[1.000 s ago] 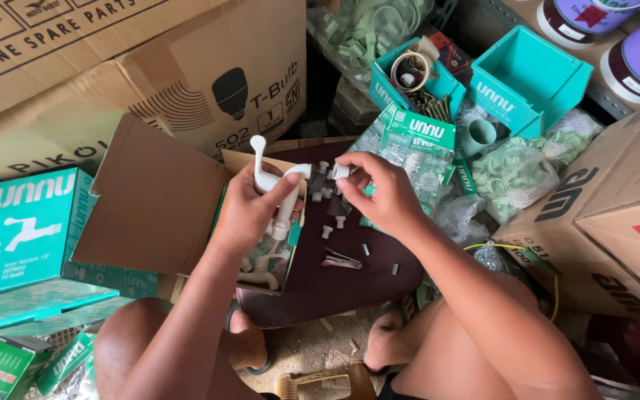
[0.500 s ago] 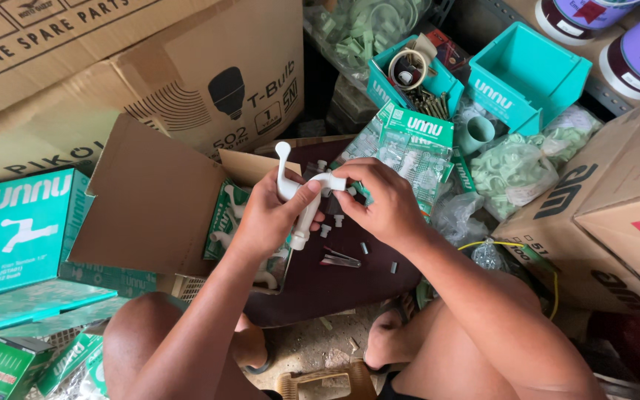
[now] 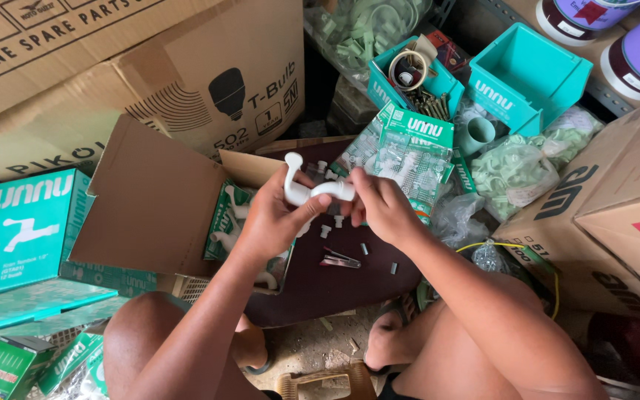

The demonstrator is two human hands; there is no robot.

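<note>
Head view: the left hand [image 3: 272, 222] is wrapped around a white plastic tap with a lever handle [image 3: 311, 189], just above centre. At its 3 o'clock end, the right hand [image 3: 381, 206] pinches the spout with closed fingers. At 6 o'clock, small white plastic fittings [image 3: 325, 230] lie on a dark brown board [image 3: 335, 285]. At 9 o'clock stands an open brown cardboard box [image 3: 153, 200].

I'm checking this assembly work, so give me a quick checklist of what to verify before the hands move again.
1. Left hand has a grip on the white plastic tap: ok.
2. Right hand pinches the tap's end: ok.
3. Small part seated in that end: cannot tell, fingers hide it.
4. Loose small white parts on the dark board within reach: ok.
5. Open carton beside the left hand holds more taps: ok.
</note>
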